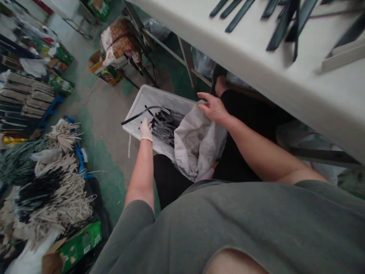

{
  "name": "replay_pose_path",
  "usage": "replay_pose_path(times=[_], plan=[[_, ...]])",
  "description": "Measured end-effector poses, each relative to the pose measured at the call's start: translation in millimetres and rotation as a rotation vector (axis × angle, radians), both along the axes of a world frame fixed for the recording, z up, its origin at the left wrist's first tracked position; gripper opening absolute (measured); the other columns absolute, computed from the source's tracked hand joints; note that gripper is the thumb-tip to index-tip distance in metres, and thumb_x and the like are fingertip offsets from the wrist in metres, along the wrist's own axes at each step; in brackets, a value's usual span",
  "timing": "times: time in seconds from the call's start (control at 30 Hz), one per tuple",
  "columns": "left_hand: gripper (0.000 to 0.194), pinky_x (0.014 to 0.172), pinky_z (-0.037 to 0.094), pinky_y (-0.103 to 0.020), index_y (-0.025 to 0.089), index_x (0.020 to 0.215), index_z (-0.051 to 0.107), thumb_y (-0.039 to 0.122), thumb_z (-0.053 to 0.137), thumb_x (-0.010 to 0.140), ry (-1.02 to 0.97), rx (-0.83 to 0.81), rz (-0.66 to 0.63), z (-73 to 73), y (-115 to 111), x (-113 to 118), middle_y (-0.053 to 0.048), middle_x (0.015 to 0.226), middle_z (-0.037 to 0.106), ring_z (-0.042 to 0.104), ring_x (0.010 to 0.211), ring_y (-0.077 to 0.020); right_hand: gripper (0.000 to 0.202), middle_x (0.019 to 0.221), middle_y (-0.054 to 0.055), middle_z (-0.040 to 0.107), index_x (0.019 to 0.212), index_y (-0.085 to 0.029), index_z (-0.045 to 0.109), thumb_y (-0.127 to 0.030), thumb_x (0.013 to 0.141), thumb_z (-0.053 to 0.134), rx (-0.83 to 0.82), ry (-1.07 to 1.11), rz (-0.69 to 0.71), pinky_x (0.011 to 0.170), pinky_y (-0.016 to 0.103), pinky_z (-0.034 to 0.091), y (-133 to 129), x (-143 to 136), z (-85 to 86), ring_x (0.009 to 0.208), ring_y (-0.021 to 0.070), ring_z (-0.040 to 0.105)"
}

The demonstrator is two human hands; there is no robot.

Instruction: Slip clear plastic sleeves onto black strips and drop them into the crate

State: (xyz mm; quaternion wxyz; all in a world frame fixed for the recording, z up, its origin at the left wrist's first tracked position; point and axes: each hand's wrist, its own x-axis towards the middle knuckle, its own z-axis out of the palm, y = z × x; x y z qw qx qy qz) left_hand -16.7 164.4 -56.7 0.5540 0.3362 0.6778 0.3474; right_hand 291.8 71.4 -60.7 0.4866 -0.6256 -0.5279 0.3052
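Hands are well apart: I see the left hand (146, 130), gloved, at 9 o'clock in the white bin (137, 108) beside the black strips (164, 129), right hand (214, 109) at 2, by the pale sack (191, 139). Can't tell if either's gripping tbh.

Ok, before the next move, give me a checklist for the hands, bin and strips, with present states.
1. Left hand gloved: ok, and it is at the bin.
2. Left hand's grip on the dark strips: cannot tell, too blurred.
3. Right hand gloved: not ok, bare, beside the upper edge of the pale cloth.
4. Bin fully uncovered: not ok, the cloth hides part of it.
5. All strips lying low: not ok, one long strip reaches the rim.
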Motion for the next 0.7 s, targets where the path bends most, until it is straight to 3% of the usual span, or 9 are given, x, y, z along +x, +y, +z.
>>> replay_pose_path(times=[0.07, 0.2, 0.27, 0.33, 0.43, 0.53, 0.7], plan=[[0.042, 0.101, 0.045, -0.034, 0.018, 0.107, 0.069, 0.048, 0.041, 0.098, -0.006, -0.098, -0.147, -26.4, -33.2, 23.0, -0.013, 0.119, 0.07, 0.065, 0.113, -0.0206, 0.043, 0.124, 0.01, 0.069, 0.123, -0.017, 0.068, -0.02, 0.08, 0.065, -0.054, -0.009, -0.028, 0.096, 0.043, 0.054, 0.9, 10.7, -8.1, 0.105, 0.0245, 0.067], [0.02, 0.097, 0.046, -0.036, 0.016, 0.077, 0.071, 0.034, 0.065, 0.086, 0.108, -0.262, -0.592, -75.7, -99.1, 71.2, -0.012, 0.088, 0.072, 0.066, 0.098, -0.0251, 0.039, 0.12, 0.009, 0.072, 0.118, -0.015, 0.071, -0.018, 0.08, 0.063, -0.096, -0.025, -0.034, 0.096, 0.045, 0.054, 5.2, 18.4, -9.7, 0.11, 0.0266, 0.066], [0.008, 0.101, 0.043, -0.035, 0.017, 0.079, 0.072, 0.023, 0.076, 0.075, 0.189, -0.211, -0.705, -93.6, -121.5, 90.3, -0.01, 0.087, 0.071, 0.064, 0.103, -0.027, 0.037, 0.118, 0.008, 0.072, 0.116, -0.015, 0.072, -0.018, 0.08, 0.063, -0.106, -0.048, 0.007, 0.096, 0.045, 0.053, 5.9, 16.6, -7.1, 0.109, 0.027, 0.066], [0.022, 0.103, 0.039, -0.035, 0.016, 0.09, 0.074, 0.013, 0.078, 0.069, 0.258, -0.142, -0.779, -105.6, -135.0, 104.0, -0.011, 0.093, 0.071, 0.06, 0.111, -0.0301, 0.035, 0.116, 0.008, 0.073, 0.114, -0.015, 0.073, -0.018, 0.081, 0.064, -0.116, -0.076, 0.054, 0.097, 0.045, 0.052, 5.2, 13.4, -4.3, 0.107, 0.0269, 0.067], [0.039, 0.107, 0.035, -0.037, 0.015, 0.109, 0.072, 0.006, 0.071, 0.071, 0.329, -0.066, -0.853, -113.9, -141.0, 117.7, -0.015, 0.115, 0.067, 0.052, 0.125, -0.0341, 0.033, 0.116, 0.007, 0.073, 0.114, -0.016, 0.074, -0.017, 0.082, 0.064, -0.149, -0.127, 0.106, 0.098, 0.043, 0.051, 3.5, 8.7, 1.3, 0.107, 0.0264, 0.067], [0.041, 0.108, 0.033, -0.037, 0.015, 0.124, 0.065, 0.011, 0.061, 0.084, 0.476, 0.005, -0.932, -116.5, -133.6, 130.5, -0.018, 0.132, 0.06, 0.05, 0.127, -0.0322, 0.032, 0.117, 0.007, 0.073, 0.115, -0.016, 0.073, -0.019, 0.085, 0.062, -0.204, -0.18, 0.154, 0.099, 0.041, 0.049, 1.4, 5.9, 11.2, 0.109, 0.0257, 0.067], [0.051, 0.098, 0.038, -0.041, 0.008, 0.134, 0.055, 0.032, 0.061, 0.09, 0.678, 0.018, -1.037, -126.4, -111.6, 157.7, -0.025, 0.124, 0.063, 0.059, 0.111, -0.0318, 0.035, 0.123, 0.006, 0.071, 0.122, -0.019, 0.071, -0.024, 0.09, 0.058, -0.309, -0.263, 0.252, 0.098, 0.035, 0.048, -2.5, 3.5, 30.1, 0.113, 0.024, 0.065]])
